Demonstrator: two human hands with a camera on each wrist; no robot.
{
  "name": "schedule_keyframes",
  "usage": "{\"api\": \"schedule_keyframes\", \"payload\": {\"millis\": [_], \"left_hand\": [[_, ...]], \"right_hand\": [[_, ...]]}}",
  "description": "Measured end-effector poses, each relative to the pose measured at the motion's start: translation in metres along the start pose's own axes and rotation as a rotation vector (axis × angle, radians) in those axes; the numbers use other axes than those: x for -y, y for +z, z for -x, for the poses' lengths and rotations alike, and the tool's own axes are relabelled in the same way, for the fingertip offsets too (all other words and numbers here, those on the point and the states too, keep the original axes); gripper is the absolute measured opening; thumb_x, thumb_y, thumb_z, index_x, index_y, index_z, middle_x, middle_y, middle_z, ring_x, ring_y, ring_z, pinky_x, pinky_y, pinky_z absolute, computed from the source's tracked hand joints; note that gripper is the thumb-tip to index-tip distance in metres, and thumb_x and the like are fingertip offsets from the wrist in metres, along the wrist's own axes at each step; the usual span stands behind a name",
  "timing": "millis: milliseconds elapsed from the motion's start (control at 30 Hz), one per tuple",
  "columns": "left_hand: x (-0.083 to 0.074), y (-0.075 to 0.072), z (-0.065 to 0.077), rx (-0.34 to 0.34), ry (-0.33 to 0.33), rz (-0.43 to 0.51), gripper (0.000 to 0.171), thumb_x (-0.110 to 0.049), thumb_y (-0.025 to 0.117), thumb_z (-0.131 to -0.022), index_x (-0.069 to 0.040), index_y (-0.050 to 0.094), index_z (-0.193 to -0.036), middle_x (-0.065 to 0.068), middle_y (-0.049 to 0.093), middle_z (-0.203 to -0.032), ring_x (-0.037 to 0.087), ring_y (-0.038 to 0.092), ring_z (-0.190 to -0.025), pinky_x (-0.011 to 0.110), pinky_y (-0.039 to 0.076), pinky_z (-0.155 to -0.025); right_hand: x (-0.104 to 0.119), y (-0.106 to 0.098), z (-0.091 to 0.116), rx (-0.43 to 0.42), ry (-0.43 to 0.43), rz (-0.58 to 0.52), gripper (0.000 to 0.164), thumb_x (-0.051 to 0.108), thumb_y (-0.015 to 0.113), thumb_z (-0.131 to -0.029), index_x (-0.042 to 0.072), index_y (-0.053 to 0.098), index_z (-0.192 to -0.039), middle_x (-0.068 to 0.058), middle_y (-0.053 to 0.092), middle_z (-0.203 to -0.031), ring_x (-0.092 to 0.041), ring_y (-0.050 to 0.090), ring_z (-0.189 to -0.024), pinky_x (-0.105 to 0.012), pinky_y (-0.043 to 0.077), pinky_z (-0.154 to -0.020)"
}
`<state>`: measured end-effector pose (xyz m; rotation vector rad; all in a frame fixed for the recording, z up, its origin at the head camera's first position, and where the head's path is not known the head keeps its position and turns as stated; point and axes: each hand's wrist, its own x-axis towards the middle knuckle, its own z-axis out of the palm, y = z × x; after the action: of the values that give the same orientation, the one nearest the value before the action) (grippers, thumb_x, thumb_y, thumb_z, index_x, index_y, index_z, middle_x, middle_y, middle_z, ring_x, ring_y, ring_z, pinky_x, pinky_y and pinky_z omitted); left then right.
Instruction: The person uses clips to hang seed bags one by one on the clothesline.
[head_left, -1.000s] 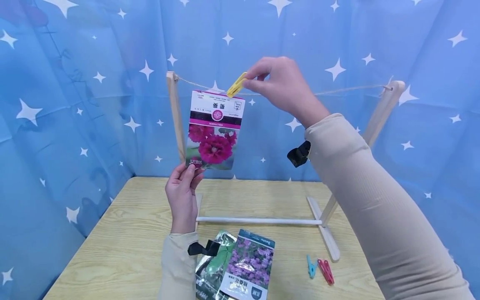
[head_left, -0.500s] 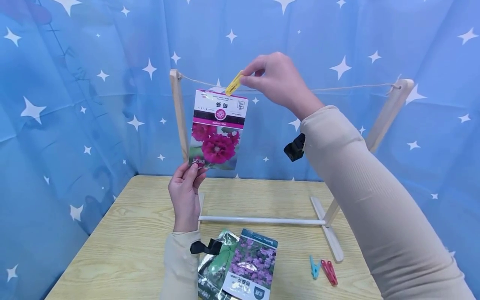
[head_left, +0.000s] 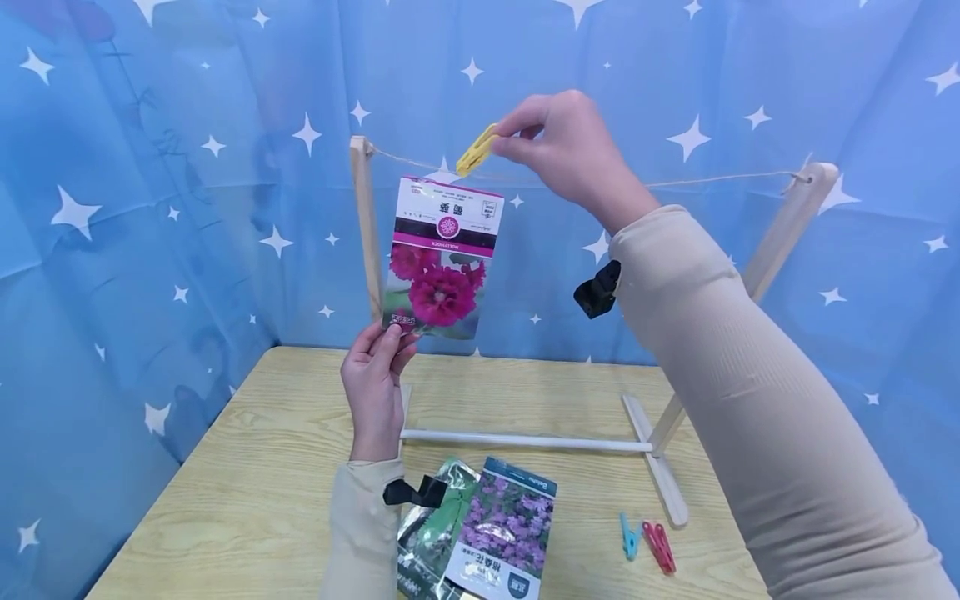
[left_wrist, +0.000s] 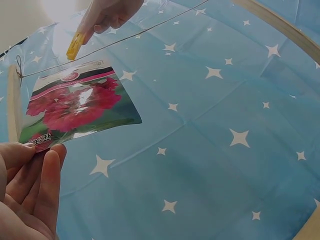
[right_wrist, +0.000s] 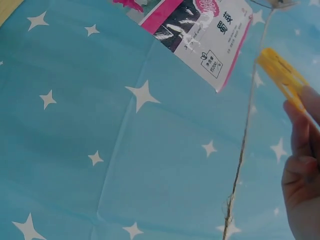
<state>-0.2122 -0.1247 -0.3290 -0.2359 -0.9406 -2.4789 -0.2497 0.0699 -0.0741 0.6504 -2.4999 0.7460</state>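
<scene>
My left hand [head_left: 373, 387] pinches the lower left corner of a seed packet [head_left: 442, 258] printed with magenta hollyhock flowers. The packet stands upright, its top edge by the twine line [head_left: 720, 178]. Between thumb and fingertips, my right hand [head_left: 577, 150] holds a yellow clothespin [head_left: 477, 150], tilted with its tip just above the packet's top edge. In the right wrist view, the clothespin [right_wrist: 282, 75] lies beside the twine [right_wrist: 245, 135], apart from the packet [right_wrist: 220, 45]. The left wrist view shows the packet [left_wrist: 80, 102] with the clothespin [left_wrist: 75, 46] over its top.
The twine runs between two wooden posts [head_left: 787, 229], with a white crossbar [head_left: 525, 439] low between them. On the table [head_left: 247, 467] lie a purple-flowered packet [head_left: 504, 525] overlapping a green packet [head_left: 435, 533], plus a blue clothespin [head_left: 628, 537] and a red clothespin [head_left: 659, 547].
The yellow clothespin has risen from overlapping the packet's top edge to just above it, along with my right hand. My left hand keeps hold of the packet, and the head view has shifted slightly.
</scene>
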Motion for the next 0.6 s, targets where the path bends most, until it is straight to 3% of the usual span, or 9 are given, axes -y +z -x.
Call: {"api": "schedule_keyframes", "payload": {"millis": [233,600], "left_hand": [[0.0008,0.0004,0.0011,0.013,-0.013,-0.031,0.03,-0.006,0.064,-0.082,0.008,0.056,-0.107,0.019,0.062,-0.095,0.025,0.064,-0.079,0.028,0.052,-0.068],[-0.0013,0.0006,0.0007,0.01,-0.011,-0.039,0.03,-0.007,0.064,-0.082,0.007,0.057,-0.107,0.018,0.063,-0.095,0.025,0.065,-0.079,0.028,0.052,-0.068]], "right_hand": [[0.001,-0.0017,-0.0003,-0.019,-0.007,0.004,0.029,0.036,0.057,-0.085,0.019,0.066,-0.107,0.003,0.06,-0.106,-0.011,0.046,-0.091,-0.025,0.043,-0.071],[0.0063,0.0038,-0.0038,0.073,0.029,0.008,0.027,0.034,0.058,-0.085,0.019,0.067,-0.106,0.002,0.06,-0.104,-0.012,0.047,-0.09,-0.027,0.043,-0.072]]}}
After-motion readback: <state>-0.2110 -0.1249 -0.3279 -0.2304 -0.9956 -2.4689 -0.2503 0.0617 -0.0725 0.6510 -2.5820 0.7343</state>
